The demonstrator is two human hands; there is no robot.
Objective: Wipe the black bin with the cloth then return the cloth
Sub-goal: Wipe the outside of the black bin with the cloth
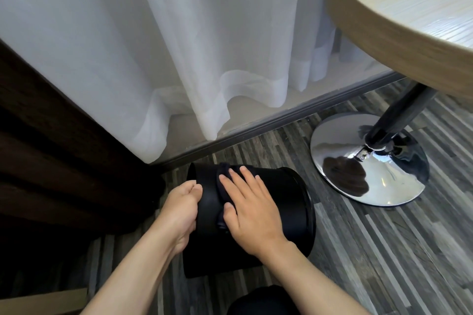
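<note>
Bin (281, 202) tilted | left hand (179, 210) grips side | right hand (250, 204) flat on cloth (222, 186)

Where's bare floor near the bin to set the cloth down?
Free: floor right of the black bin, below the table's chrome base. Crowded: left hand and dark panel left of the bin; right hand presses the cloth on it.

most of the dark cloth (222, 194) lies hidden under the right hand (252, 208). the left hand's (180, 215) fingertips vanish behind the black bin (279, 212). the round table (409, 20) is cut off by the picture's right edge.
</note>
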